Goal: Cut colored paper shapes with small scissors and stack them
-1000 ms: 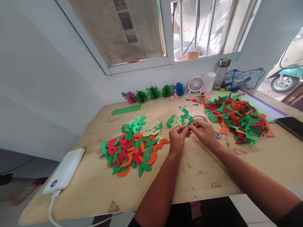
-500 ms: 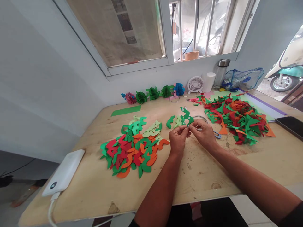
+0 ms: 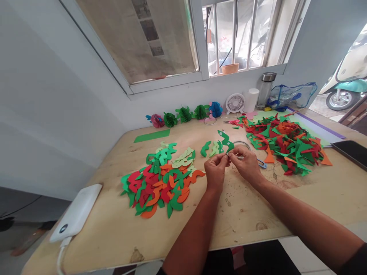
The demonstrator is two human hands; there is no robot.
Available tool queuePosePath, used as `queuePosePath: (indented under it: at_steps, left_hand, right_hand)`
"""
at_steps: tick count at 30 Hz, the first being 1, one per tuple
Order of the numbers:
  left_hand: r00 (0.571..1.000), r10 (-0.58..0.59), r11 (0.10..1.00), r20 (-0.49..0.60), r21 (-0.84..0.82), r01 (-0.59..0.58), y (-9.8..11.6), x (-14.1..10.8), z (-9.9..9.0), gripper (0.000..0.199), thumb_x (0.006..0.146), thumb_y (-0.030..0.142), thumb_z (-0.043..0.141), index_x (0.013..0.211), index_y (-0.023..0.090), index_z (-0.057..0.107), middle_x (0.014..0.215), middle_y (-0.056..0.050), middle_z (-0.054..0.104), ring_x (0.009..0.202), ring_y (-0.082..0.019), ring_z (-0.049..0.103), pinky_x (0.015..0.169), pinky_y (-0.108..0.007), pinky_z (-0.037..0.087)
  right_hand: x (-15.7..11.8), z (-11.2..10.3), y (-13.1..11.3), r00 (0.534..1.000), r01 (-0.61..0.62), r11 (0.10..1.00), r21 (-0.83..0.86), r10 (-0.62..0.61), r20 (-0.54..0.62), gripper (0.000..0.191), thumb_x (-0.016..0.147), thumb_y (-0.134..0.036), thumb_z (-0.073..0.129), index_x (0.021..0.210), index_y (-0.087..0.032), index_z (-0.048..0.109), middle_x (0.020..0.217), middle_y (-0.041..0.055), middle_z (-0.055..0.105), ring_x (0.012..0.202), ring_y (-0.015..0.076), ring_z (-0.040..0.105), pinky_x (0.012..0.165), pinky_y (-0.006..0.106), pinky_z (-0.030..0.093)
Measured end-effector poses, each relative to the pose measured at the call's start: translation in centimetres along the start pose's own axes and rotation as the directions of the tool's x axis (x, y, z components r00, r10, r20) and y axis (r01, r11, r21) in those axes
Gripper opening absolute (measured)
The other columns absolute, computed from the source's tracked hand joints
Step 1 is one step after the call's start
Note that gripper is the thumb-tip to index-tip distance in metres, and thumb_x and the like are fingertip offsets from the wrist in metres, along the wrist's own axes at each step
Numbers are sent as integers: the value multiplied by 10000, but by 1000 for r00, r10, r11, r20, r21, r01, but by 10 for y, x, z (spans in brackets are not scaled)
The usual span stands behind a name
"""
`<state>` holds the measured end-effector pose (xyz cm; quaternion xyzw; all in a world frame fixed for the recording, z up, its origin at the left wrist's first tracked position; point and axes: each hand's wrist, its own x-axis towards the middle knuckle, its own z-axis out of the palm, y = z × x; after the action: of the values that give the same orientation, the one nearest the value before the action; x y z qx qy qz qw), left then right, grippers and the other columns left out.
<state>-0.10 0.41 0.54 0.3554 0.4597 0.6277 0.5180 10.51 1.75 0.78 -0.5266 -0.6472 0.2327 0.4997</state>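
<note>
My left hand (image 3: 215, 168) and my right hand (image 3: 244, 161) meet fingertip to fingertip over the wooden table (image 3: 241, 217). Both are closed in a pinch, and whatever is between the fingertips is too small to name. Just beyond them lies a wavy green paper piece (image 3: 226, 140) with small pale patches. Beside it are pale green cutouts (image 3: 214, 148) and a darker green one (image 3: 205, 148). A metal ring (image 3: 241, 143) lies partly behind my right hand, near a blue-grey tool (image 3: 262, 164). Wavy red, orange and green cutouts (image 3: 160, 183) form a pile to the left.
Paper scraps (image 3: 289, 143) are heaped on the right, near a phone (image 3: 351, 152). Paper figures (image 3: 185, 114), a small fan (image 3: 235, 103) and a bottle (image 3: 265, 89) line the wall. A power bank (image 3: 76, 212) with a cable sits at the left edge.
The view has shifted slightly. Both hands keep nearly the same pinched pose, and the paper pieces lie as before.
</note>
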Motion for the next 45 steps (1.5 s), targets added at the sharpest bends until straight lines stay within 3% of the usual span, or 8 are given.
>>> queuePosePath:
  at_steps: [21,27,34,45]
  left_hand:
    - [994,98,991,-42,97,-93,-4,-1,1,116,681,242,685,712,146,743,623,-13,681,559,-119,617,599,-244,528]
    - [977,213,950,-27,241,-200,-12,1,-2,158,723,258,628,734,140,733,658,-24,693,611,-135,624,616,-236,509]
    - [936,351,838,-32,456,-299,-11,0,-4,167,741,237,582,709,147,719,650,-29,698,593,-128,603,618,-226,477]
    - [941,337,848,-37,446,-286,-13,3,-5,169,752,240,576,749,138,712,684,-35,705,615,-135,619,633,-233,481]
  right_hand:
    - [0,1,1,997,76,996,-49,-76,-5,170,773,-247,541,615,-206,590,659,37,628,699,185,578,644,298,433]
    - [-1,3,6,988,152,985,-75,-153,-2,169,785,-242,548,650,-209,644,726,46,676,758,199,601,731,330,447]
    - [-2,6,11,986,167,981,-96,-167,13,170,810,-262,554,706,-206,676,768,59,693,792,213,607,753,345,455]
    - [-2,6,10,984,177,979,-98,-174,45,228,847,-250,510,720,-196,691,764,59,689,776,198,607,732,323,442]
